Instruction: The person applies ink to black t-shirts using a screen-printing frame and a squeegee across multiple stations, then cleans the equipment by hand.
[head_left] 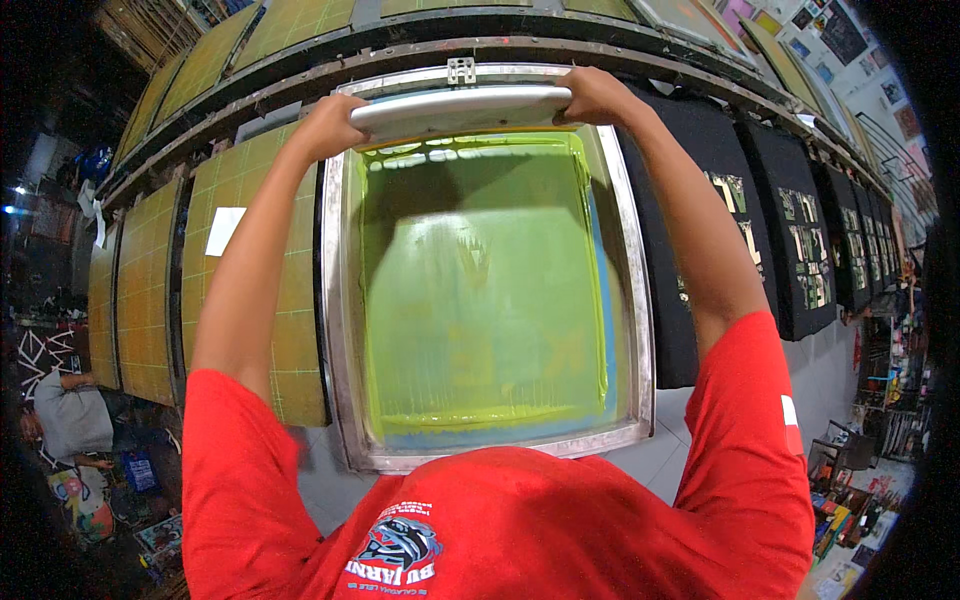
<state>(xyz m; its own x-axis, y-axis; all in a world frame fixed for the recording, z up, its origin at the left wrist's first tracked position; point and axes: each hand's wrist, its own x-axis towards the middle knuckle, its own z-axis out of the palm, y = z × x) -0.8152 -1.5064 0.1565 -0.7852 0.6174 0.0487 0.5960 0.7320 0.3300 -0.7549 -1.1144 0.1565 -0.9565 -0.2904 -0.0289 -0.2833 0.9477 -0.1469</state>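
A screen-printing frame [637,300] of silver metal holds a green mesh [480,300], streaked with bright green ink along its edges. Across the far end of the screen lies a long white and silver squeegee [460,105], tilted slightly. My left hand [335,125] has its fingers wrapped round the squeegee's left end, and my right hand [590,97] grips its right end. A small metal bracket [460,70] sits on the far rail of the frame.
Yellowish boards [145,290] stand in a row at left, a white slip [225,232] on one. Black printed shirts [805,230] on boards run rightward. A long rail with more boards [290,30] crosses behind. Another person [70,420] is at lower left; cluttered shelves [860,490] fill lower right.
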